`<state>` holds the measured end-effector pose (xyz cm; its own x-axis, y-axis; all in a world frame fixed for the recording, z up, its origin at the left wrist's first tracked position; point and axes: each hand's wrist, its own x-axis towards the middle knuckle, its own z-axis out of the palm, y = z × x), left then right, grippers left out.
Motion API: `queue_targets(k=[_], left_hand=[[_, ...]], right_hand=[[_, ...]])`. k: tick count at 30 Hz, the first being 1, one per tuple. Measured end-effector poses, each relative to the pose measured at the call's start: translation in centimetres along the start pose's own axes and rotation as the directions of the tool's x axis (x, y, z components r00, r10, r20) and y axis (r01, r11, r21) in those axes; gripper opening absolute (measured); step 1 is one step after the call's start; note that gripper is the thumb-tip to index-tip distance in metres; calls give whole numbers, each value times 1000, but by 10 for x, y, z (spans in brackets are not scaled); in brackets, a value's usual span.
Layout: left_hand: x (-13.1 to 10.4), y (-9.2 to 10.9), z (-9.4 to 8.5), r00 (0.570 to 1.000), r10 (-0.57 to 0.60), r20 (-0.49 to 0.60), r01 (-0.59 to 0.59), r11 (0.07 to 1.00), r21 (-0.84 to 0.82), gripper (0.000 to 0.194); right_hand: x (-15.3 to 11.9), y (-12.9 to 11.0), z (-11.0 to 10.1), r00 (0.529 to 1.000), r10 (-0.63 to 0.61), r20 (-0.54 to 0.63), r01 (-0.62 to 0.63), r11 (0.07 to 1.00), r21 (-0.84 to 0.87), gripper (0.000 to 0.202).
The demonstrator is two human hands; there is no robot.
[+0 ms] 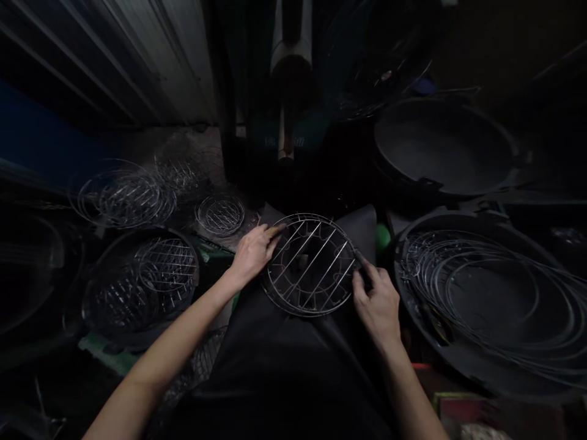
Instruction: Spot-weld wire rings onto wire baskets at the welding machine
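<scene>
Now: big black round tub (458, 366) at right, loose steel wire rings (495, 287) piled inside, rim near right hand. Black basin (98, 287) at left holds finished wire racks (160, 263). Centre, round steel wire grill rack (312, 264) on dark-clothed lap, free room all round. Left hand (252, 252) pinches far-left rim; right hand (376, 300) grips near-right rim.

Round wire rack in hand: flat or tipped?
Roughly flat: the wire rack lies on the dark lap cloth, left hand and right hand gripping opposite rims.
</scene>
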<state>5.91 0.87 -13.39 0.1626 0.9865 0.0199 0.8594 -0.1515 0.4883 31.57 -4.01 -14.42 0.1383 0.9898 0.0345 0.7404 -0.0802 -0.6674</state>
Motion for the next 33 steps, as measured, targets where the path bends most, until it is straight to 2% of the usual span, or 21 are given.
queue_targets(k=[2,4,6,8,10,13,15,17,20,22,25,29,33], left_hand=[[2,-1,-2,1000,5,-16,-7,997,-75,31],[3,-2,-2,1000,17,-26,-21,990,-137,28],[3,-3,0,999,24,-34,-30,985,-167,25],[2,-4,3,999,22,-32,-27,986,-163,24],[2,-4,4,999,2,-35,-7,992,-130,29],[8,-4,-3,999,-49,-10,49,998,-51,50],[21,-6,-11,995,-70,74,72,997,-31,64],[37,-9,-19,975,-65,214,81,994,-69,75],[64,-17,-25,900,-18,436,118,972,-203,85],[77,-21,-25,855,8,518,151,952,-265,87],[85,-22,-22,849,28,528,174,929,-327,89],[80,-18,-18,855,-8,519,247,885,-394,98],[71,-17,-19,891,25,453,171,906,-388,97]], right_hand=[[-1,1,2,998,55,3,-55,995,80,38],[-3,5,3,985,165,51,-172,964,203,44],[-4,11,5,960,251,125,-279,899,337,53],[-4,16,6,945,278,170,-326,836,441,57],[-3,21,6,940,290,178,-340,795,502,58],[-2,25,4,936,312,160,-349,785,511,63],[-1,28,3,939,308,151,-341,795,503,66],[-1,32,4,939,311,147,-342,798,496,70],[-2,36,7,920,363,146,-386,778,496,79],[-5,38,7,904,391,175,-424,758,496,86],[-10,37,4,885,407,227,-465,738,488,91],[-17,36,-5,860,429,277,-509,676,532,94],[-22,39,-13,857,399,326,-514,624,589,86]])
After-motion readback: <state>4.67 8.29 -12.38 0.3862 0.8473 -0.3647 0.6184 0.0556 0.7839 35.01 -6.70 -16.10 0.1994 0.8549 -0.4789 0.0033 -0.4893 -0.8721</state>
